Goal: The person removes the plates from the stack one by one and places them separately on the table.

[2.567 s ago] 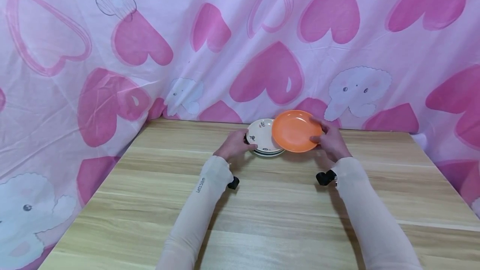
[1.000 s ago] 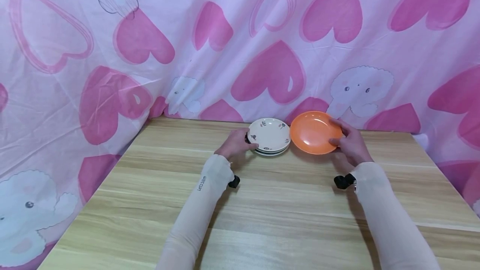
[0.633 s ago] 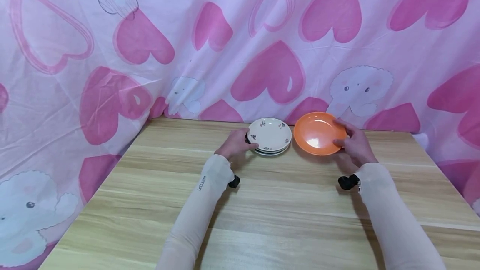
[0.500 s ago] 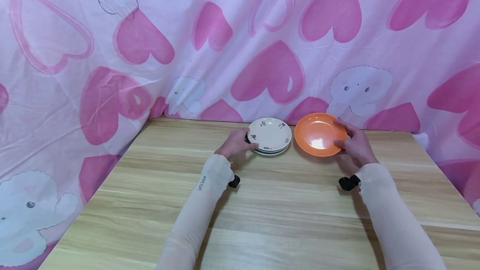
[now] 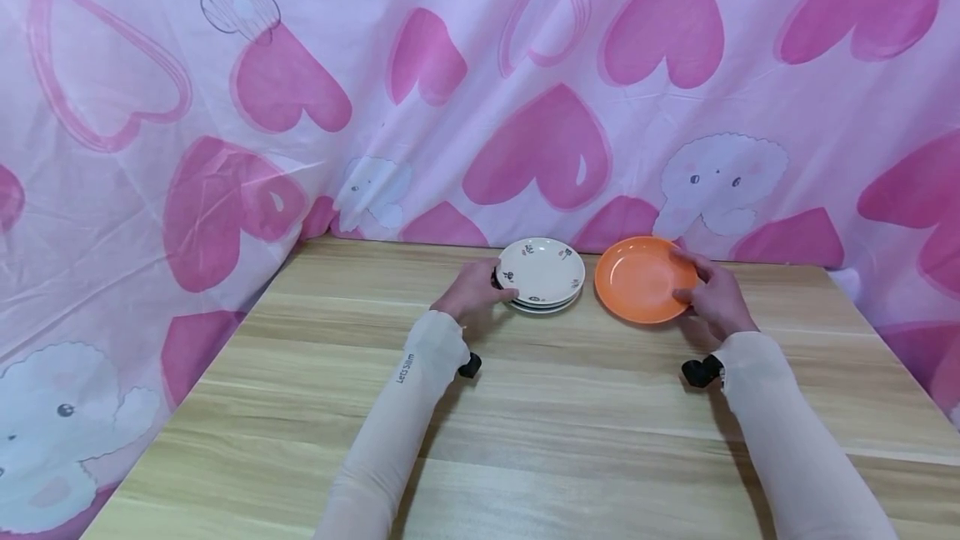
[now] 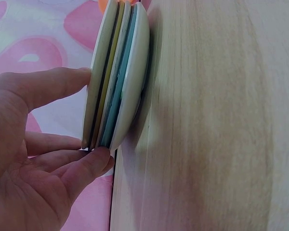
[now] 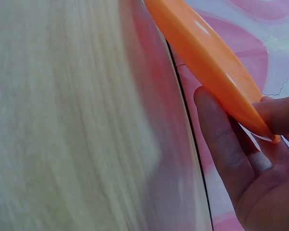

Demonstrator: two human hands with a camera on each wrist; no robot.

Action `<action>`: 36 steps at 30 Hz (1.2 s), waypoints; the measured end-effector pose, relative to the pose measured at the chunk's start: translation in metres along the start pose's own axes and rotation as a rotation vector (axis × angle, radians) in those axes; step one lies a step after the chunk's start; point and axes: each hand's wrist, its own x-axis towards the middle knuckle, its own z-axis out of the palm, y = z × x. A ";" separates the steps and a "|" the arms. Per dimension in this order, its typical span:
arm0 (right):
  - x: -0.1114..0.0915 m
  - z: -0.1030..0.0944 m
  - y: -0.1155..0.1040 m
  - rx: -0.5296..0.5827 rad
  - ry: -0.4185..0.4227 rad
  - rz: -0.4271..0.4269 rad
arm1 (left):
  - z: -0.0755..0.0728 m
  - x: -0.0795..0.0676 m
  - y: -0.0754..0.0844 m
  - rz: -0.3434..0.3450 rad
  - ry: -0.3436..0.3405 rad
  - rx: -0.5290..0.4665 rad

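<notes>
A stack of small plates (image 5: 542,272) stands at the back of the wooden table, with a cream plate printed with small dark motifs on top. My left hand (image 5: 474,288) holds the left side of the stack, thumb at the top rim and fingertips against the edges below. Teal and mustard bands show between the rims of the plates (image 6: 116,77) in the left wrist view. To the right of the stack, my right hand (image 5: 716,297) grips an orange plate (image 5: 645,280) by its right rim. In the right wrist view the orange plate (image 7: 207,57) is tilted above the tabletop, fingers beneath it.
The wooden tabletop (image 5: 570,432) stretches in front of both arms. A pink curtain (image 5: 420,48) with hearts hangs right behind the table's back edge. Black straps with small mounts (image 5: 702,372) sit at the wrists.
The orange plate, at first overlapping the stack's right side, has moved right and lower in my right hand, uncovering the top cream plate. My left hand has stayed at the stack.
</notes>
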 end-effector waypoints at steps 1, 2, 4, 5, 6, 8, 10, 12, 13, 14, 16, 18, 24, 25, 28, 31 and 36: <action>0.000 0.000 0.000 -0.004 0.002 -0.001 | 0.000 0.000 0.000 0.004 -0.001 0.002; 0.001 0.000 0.001 -0.007 0.001 -0.004 | 0.000 0.000 0.000 0.006 -0.002 0.005; 0.001 0.001 0.002 -0.016 -0.001 -0.007 | 0.000 0.001 -0.001 0.005 -0.002 0.008; 0.001 0.001 0.002 -0.021 -0.002 -0.010 | 0.000 0.001 -0.001 0.006 -0.002 0.015; 0.001 0.002 0.002 -0.030 -0.002 -0.013 | 0.000 0.001 -0.001 0.005 0.001 0.015; 0.001 0.003 0.002 -0.043 -0.002 -0.017 | 0.000 0.001 -0.001 0.005 0.005 0.016; 0.001 0.004 0.003 -0.062 0.002 -0.022 | 0.000 0.001 -0.001 0.011 0.004 0.017; 0.002 0.004 0.004 -0.072 0.005 -0.027 | 0.001 0.001 -0.001 0.017 0.006 0.020; 0.002 0.004 0.004 -0.074 0.006 -0.028 | 0.001 0.001 -0.001 0.019 0.006 0.020; 0.002 0.004 0.005 -0.079 0.008 -0.032 | 0.001 0.001 -0.001 0.019 0.008 0.019; 0.004 0.003 0.006 -0.083 0.011 -0.040 | 0.001 0.001 -0.001 0.012 0.009 0.012; 0.005 0.003 0.006 -0.093 0.014 -0.051 | 0.001 0.000 -0.001 0.001 0.006 0.002; 0.005 0.001 0.006 -0.157 0.003 -0.053 | 0.002 -0.001 0.000 -0.010 0.005 0.001; 0.005 0.001 0.005 -0.165 0.000 -0.046 | 0.002 -0.001 0.000 -0.010 0.004 0.003; 0.005 0.000 0.004 -0.180 -0.011 -0.019 | 0.002 -0.001 0.000 -0.016 0.000 0.001; 0.006 0.000 0.003 -0.186 -0.024 0.006 | 0.001 -0.002 0.001 -0.030 0.003 -0.005; 0.006 -0.003 0.002 -0.219 -0.041 0.020 | 0.001 -0.001 0.001 -0.025 0.007 0.012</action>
